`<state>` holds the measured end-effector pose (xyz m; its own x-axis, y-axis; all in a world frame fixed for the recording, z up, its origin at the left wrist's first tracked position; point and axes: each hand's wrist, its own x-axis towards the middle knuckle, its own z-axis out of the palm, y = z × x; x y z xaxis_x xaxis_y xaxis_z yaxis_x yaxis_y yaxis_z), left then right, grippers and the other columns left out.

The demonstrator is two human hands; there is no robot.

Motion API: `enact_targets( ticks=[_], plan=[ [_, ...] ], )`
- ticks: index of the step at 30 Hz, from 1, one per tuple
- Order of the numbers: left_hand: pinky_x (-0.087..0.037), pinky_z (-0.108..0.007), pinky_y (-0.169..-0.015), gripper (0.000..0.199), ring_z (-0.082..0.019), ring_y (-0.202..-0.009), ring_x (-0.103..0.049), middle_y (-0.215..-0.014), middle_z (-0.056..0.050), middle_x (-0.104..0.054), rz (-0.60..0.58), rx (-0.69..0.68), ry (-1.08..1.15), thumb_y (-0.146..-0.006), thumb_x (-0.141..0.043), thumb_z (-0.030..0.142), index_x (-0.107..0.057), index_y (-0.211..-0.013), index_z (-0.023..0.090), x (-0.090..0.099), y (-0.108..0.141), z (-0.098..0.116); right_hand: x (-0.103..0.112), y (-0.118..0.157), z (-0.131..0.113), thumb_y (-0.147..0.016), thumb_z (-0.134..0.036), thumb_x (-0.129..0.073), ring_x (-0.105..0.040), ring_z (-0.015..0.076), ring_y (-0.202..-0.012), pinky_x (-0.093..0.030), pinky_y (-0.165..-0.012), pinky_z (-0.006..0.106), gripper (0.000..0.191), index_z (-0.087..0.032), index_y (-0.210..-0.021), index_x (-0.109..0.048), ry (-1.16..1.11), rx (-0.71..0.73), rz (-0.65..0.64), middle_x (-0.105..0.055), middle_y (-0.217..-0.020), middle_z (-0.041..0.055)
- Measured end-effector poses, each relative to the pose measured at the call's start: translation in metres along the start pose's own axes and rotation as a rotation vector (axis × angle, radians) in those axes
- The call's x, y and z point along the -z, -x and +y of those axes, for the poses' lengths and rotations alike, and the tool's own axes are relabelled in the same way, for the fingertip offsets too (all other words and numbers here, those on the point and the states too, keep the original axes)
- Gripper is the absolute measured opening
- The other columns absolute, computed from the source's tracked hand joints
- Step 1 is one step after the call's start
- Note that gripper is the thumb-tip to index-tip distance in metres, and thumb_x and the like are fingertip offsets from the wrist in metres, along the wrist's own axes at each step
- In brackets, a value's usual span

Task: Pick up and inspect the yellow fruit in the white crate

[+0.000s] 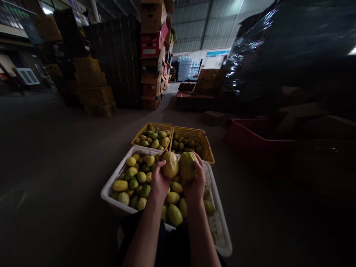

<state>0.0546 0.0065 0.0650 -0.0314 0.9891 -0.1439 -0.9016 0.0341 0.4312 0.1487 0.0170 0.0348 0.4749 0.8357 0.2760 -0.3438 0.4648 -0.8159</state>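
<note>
Person's bare left fingers grasping a round yellow-green fruit, right fingers grasping a ridged green-yellow fruit, both above a white rectangular plastic crate of fruit.

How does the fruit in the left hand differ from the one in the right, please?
The left hand holds a paler, yellower fruit, the right hand a greener one. The left fruit's top looks smoother, while the right fruit's top is ridged. Both are held above the white crate.
</note>
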Motion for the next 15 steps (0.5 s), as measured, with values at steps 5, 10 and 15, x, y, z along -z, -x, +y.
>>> enact_targets(
  ticks=[5, 10, 15],
  plan=[
    [-0.050, -0.037, -0.105, 0.039, -0.029, -0.120, -0.067, -0.104, -0.007, -0.079, -0.029, 0.003, -0.021, -0.068, -0.068, 0.023, -0.076, -0.105, 0.018, -0.0013, 0.0018, 0.0000, -0.0013, -0.0004, -0.0044, -0.077, -0.042, -0.068, -0.058, 0.0272, -0.129, -0.045, -0.110, 0.045, 0.034, -0.024, -0.104, -0.074, -0.030, -0.007, 0.063, -0.068, -0.131, 0.0044],
    [-0.051, -0.036, -0.102, 0.029, -0.029, -0.117, -0.069, -0.099, -0.007, -0.079, -0.029, -0.001, -0.052, -0.069, -0.071, 0.034, -0.076, -0.092, 0.018, 0.0017, -0.0012, -0.0026, -0.0035, -0.0044, 0.0010, -0.083, -0.047, -0.061, -0.065, 0.0252, -0.117, -0.051, -0.102, 0.041, 0.043, -0.022, -0.115, -0.073, -0.147, -0.195, 0.069, -0.073, -0.121, 0.0053],
    [-0.051, -0.035, -0.100, 0.029, -0.028, -0.116, -0.069, -0.098, -0.005, -0.079, -0.040, -0.046, -0.064, -0.068, -0.074, 0.039, -0.077, -0.090, 0.019, 0.0018, -0.0033, -0.0053, -0.0024, -0.0039, 0.0014, -0.087, -0.045, -0.058, -0.064, 0.0256, -0.119, -0.052, -0.101, 0.042, 0.036, -0.022, -0.108, -0.074, -0.076, -0.113, 0.036, -0.073, -0.115, 0.0056]
  ],
)
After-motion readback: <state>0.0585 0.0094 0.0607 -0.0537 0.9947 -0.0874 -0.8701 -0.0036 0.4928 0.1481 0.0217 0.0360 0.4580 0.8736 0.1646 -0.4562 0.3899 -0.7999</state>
